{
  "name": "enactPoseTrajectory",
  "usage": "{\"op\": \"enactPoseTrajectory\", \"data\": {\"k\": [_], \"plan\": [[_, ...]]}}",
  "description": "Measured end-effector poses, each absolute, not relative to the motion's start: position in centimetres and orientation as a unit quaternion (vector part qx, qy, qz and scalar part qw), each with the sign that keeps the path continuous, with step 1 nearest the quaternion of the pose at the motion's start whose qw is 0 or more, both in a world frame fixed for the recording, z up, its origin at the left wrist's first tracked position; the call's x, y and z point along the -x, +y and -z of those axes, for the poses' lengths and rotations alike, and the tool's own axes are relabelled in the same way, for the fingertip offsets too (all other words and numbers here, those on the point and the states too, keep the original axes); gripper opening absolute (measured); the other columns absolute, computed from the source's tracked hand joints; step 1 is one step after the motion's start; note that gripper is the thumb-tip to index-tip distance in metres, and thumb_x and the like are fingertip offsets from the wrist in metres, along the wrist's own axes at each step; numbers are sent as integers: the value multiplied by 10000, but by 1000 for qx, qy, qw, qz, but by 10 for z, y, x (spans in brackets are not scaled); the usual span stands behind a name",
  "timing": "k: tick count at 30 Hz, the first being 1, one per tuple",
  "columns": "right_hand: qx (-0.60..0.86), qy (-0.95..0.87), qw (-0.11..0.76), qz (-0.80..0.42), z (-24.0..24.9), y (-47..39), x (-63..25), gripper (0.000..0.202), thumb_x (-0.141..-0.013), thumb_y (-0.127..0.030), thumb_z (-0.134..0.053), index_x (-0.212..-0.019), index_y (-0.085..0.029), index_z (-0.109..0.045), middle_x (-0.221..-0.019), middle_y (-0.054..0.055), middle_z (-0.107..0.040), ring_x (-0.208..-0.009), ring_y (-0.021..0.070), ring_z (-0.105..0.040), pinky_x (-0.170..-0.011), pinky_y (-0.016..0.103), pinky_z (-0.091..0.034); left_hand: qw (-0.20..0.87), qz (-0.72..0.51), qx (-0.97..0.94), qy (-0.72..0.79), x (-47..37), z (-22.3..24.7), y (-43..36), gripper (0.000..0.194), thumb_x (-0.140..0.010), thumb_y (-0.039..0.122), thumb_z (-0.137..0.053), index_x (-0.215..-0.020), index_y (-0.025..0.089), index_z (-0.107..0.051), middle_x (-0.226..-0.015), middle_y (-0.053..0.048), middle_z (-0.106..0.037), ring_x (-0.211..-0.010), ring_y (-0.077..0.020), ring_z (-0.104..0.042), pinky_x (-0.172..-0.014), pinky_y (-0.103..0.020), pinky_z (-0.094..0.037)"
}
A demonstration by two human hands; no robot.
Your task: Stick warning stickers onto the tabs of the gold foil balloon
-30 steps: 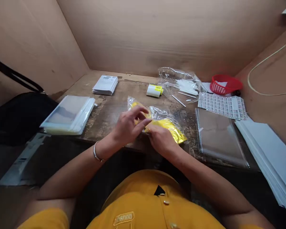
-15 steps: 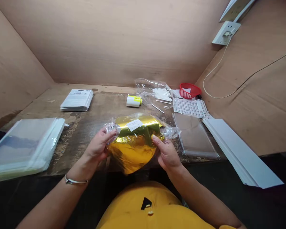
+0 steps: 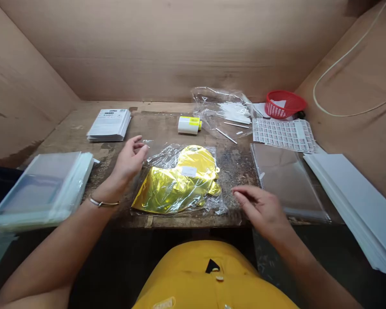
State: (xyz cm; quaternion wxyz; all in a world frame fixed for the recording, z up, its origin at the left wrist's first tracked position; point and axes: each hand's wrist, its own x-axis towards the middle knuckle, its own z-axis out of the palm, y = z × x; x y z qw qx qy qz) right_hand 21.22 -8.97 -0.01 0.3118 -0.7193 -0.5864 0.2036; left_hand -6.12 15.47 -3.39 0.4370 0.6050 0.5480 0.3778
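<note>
A shiny gold foil piece (image 3: pixel 167 189) in a clear plastic bag lies flat on the dark wooden table (image 3: pixel 154 124), with a small white label on it. My left hand (image 3: pixel 130 159) hovers just beyond the bag's upper left side, fingers curled but apart, holding nothing. To the right of the bag is my right hand (image 3: pixel 260 208), its thumb and forefinger nearly together; whether anything is between them I cannot make out. Past the gold foil stands a white roll with yellow labels (image 3: pixel 188 125).
Printed cards (image 3: pixel 110 124) and clear sleeves (image 3: pixel 38 184) are stacked at left. On the right lie clear bags (image 3: pixel 286 180), white card strips (image 3: pixel 354 201), sticker sheets (image 3: pixel 283 134) and a red basket (image 3: pixel 284 104). White sticks (image 3: pixel 234 112) lie in a plastic bag at the back.
The bagged gold foil has gone from between both hands to flat on the table. My hands have let go and moved apart. The camera view has shifted.
</note>
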Motion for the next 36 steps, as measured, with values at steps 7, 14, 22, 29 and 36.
{"op": "enactPoseTrajectory", "data": {"k": [7,14,22,29,36], "plan": [[619,-763,161,-94,41,-62,-205,399,-927,-266,-516,-1319,-211,-571,-1442,87,-491,-1362,276,-415,-1096,469,-413,304,-220,-716,589,89,47,95,772,-752,429,-668,-1433,202,-385,-1154,-102,-627,-841,-214,-623,-803,-392,-509],[632,-745,200,-78,60,-73,-204,388,-948,-283,-474,-1322,-216,-556,-1398,90,-538,-1330,260,-456,-1097,498,-409,461,-314,-584,590,99,49,100,667,-691,295,-660,-1318,149,-485,-720,23,-579,-598,-144,-598,-576,-275,-500],[697,-635,332,28,43,-78,-206,270,-917,-342,-515,-1114,-194,-627,-1119,128,-655,-1073,269,-605,-958,447,-470,480,-316,-548,607,106,45,102,336,-757,326,-629,-1045,157,-593,-776,-17,-655,-507,-98,-586,-475,-210,-464],[719,-670,157,-102,33,-87,-196,178,-876,-365,-574,-800,-204,-581,-785,63,-628,-764,219,-574,-698,323,-432,462,-250,-593,610,102,52,102,181,-675,297,-706,-771,160,-636,-541,16,-589,-438,-120,-548,-433,-204,-411],[759,-588,220,-173,32,-93,-198,153,-899,-297,-495,-792,-206,-553,-716,23,-632,-669,166,-573,-633,273,-385,401,-204,-627,636,101,48,101,127,-750,297,-646,-759,181,-597,-529,44,-564,-439,-116,-520,-442,-203,-376]]}}
